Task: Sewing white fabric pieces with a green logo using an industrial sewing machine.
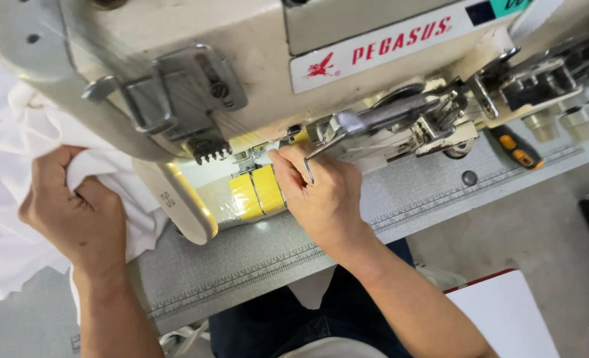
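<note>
A cream industrial sewing machine (241, 59) fills the top of the head view. My left hand (75, 212) is closed on a bunch of white fabric (9, 166) at the left, beside the machine's arm. My right hand (321, 192) reaches under the machine head, fingertips up by the needle area; a thin metal hook (308, 174) lies across its knuckles. Whether the fingers pinch anything there is hidden. Yellow tape (258, 192) covers the machine bed just left of that hand.
The grey table top (241, 258) has a printed ruler along its front edge. A tool with an orange and black handle (517, 149) lies at the right behind metal folder parts (434, 119). A white box with a red edge (507, 311) is on the floor.
</note>
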